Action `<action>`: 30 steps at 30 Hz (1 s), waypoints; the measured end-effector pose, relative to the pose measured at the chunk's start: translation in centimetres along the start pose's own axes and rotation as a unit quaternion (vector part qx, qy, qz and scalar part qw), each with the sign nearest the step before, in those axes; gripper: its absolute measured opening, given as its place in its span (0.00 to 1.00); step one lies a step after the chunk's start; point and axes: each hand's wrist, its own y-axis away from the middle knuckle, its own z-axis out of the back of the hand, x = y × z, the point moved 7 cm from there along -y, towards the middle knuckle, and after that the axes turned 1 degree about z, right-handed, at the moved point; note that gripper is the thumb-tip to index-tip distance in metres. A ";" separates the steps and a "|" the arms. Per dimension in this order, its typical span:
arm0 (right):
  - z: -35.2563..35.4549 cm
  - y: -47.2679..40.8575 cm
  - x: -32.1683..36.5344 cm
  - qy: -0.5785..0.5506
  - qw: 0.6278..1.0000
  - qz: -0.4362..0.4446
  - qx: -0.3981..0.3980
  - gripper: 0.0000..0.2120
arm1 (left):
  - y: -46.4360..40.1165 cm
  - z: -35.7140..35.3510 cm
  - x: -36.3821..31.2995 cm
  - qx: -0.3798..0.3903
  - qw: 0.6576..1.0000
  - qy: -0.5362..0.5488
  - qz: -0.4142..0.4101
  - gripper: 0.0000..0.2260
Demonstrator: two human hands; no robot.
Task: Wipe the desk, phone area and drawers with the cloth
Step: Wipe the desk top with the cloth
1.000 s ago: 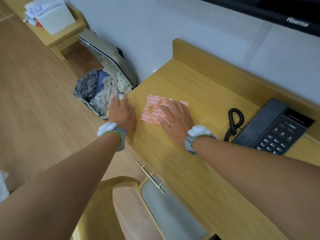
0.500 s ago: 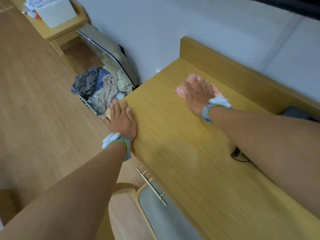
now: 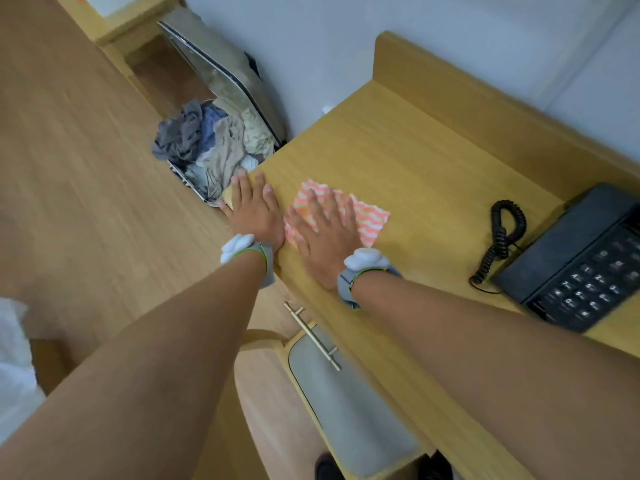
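The cloth [image 3: 341,216], pink and orange zigzags, lies flat on the desk [image 3: 408,157] near its left front corner. The right hand [image 3: 323,237] presses on it with fingers spread flat, gripping nothing. Just left, the left hand [image 3: 254,209] rests open on the desk's edge. To the right sits a dark phone [image 3: 575,261] with a coiled cord [image 3: 502,237]; its key markings are too blurred to read. Below the front edge is a drawer [image 3: 346,403] with a metal handle [image 3: 311,336].

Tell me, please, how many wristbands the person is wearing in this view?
2. One wristband sits on the left wrist at the desk's corner edge; the other wristband is on the right wrist, behind the right hand pressing the cloth.
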 end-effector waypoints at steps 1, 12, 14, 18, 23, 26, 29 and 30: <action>-0.1 0.5 0.6 0.004 1.000 0.009 -0.002 0.26 | 0.0 0.0 -0.1 0.002 1.000 -0.002 -0.001 0.24; 0.7 6.0 -4.9 0.036 0.993 0.113 0.008 0.25 | 0.1 0.7 -0.1 0.007 1.000 -0.003 -0.003 0.25; 1.2 2.9 -8.6 0.030 0.998 0.043 0.017 0.26 | 0.3 0.5 -0.3 0.012 1.000 0.004 -0.009 0.25; 2.3 -3.5 -13.6 0.036 0.998 -0.059 0.005 0.29 | 0.3 -0.1 -0.4 0.003 1.000 0.009 -0.017 0.25; 2.5 -10.1 -15.9 0.016 0.992 -0.127 0.004 0.29 | 0.3 -0.2 -0.2 -0.003 1.000 0.018 -0.017 0.25; 3.0 -13.2 -17.7 -0.004 0.991 -0.134 0.006 0.33 | 0.1 -0.1 -0.2 -0.001 0.999 0.027 -0.016 0.24; 3.5 -15.8 -20.1 -0.002 0.989 -0.150 -0.001 0.32 | 0.0 -0.1 0.0 -0.010 0.999 0.035 -0.011 0.24; 3.8 -16.4 -20.7 0.001 0.987 -0.159 -0.002 0.32 | -0.1 -0.2 -0.2 -0.012 0.999 0.038 -0.014 0.24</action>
